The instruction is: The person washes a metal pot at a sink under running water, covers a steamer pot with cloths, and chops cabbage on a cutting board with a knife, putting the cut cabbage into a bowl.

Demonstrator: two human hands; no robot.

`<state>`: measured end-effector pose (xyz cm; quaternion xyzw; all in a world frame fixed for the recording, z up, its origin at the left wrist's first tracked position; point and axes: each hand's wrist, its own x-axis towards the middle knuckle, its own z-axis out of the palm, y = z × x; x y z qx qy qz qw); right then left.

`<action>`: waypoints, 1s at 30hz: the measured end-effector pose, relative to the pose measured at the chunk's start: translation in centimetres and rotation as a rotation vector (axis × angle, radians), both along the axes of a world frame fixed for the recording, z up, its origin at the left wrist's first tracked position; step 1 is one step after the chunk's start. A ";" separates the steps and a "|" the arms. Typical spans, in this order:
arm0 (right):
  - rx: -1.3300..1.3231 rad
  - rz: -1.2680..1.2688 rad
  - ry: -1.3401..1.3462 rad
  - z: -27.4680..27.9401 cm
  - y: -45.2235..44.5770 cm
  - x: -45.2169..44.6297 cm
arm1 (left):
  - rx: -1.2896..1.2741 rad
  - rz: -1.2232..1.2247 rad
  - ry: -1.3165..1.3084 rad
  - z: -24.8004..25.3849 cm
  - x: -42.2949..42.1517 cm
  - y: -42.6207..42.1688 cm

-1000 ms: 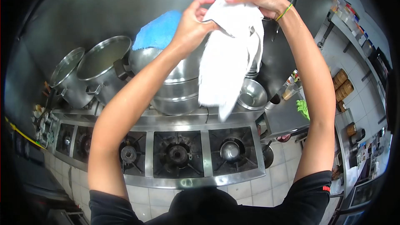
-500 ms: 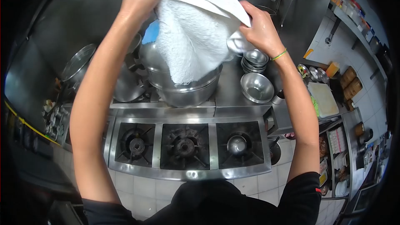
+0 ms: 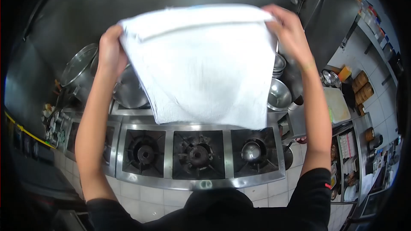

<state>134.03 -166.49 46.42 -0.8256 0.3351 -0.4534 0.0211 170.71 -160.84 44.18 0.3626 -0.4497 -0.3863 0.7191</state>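
Note:
A white towel point(image 3: 205, 68) hangs spread out between my two hands, its upper part folded over. My left hand point(image 3: 112, 51) grips its upper left corner, fingers closed. At the upper right corner, my right hand point(image 3: 291, 32) pinches the cloth and is slightly blurred. Behind the towel, the large steel pot seen earlier is hidden. A steel pot point(image 3: 130, 90) shows partly beside the towel's left edge. Right of the cloth lie a steel bowl point(image 3: 279, 94) and a stack of small bowls point(image 3: 278, 65), both partly covered.
Below the towel is a stove point(image 3: 169, 184) with several burners; a round metal piece point(image 3: 251, 150) sits on the right one. A glass-lidded pot point(image 3: 79, 66) stands at left. At right are a cutting board point(image 3: 336, 105) and shelves point(image 3: 349, 167).
The bunched towel has been opened out flat and lowered towards me. My hands have moved apart, the left one down and to the left. The view has shifted slightly.

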 end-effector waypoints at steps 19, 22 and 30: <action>0.291 -0.458 0.018 -28.9 21.2 -15.7 | -0.134 0.012 -1.449 -7.7 -0.2 -10.6; 0.688 -0.782 -0.184 -36.0 39.4 -24.7 | -0.272 0.109 -1.563 -11.4 -1.8 -13.2; 1.530 -1.020 -0.826 -53.6 78.6 -32.9 | -0.191 -1.183 -1.436 -38.5 -62.6 25.2</action>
